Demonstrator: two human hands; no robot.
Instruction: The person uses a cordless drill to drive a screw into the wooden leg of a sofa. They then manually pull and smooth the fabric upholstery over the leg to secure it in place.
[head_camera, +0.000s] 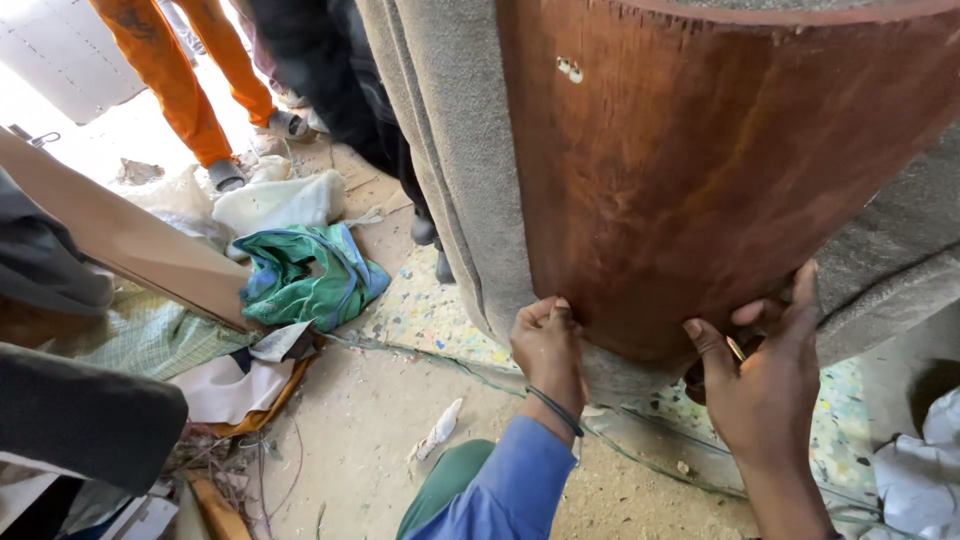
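Head view, read from the left edge across. Far left: a dark grey padded piece (70, 410) and a tan board (130, 240) slanting down toward frame centre. Upper left: a person's orange trouser legs (180, 80), standing in bright light. Lower left of centre: a crumpled green cloth (310, 275) on the dusty floor (370, 430), with white and cream scraps (235, 385) just beside it and a small white rag (440, 428) farther right.

Centre: grey felt-like fabric (450, 150) hangs down the side of a curved brown wooden panel (700, 170), which fills the upper right of the frame. Two pale fastener heads (569, 68) show near its top edge.

Left hand (548, 345), blue sleeve and a dark cord at the wrist, presses against the fabric at the panel's lower left edge, fingers curled in on the cloth; whether they pinch it or only push, cannot tell. Right hand (770, 370), lower right, cups the panel's bottom edge, thumb and fingers spread, with a thin yellowish item (736, 348) under them, too small to identify.

Judgement: the work appears to be drawing fabric over the panel's lower edge. Doing it well calls for even tension from both sides, the fabric kept flat with no puckers, and one hand anchoring while the other smooths.
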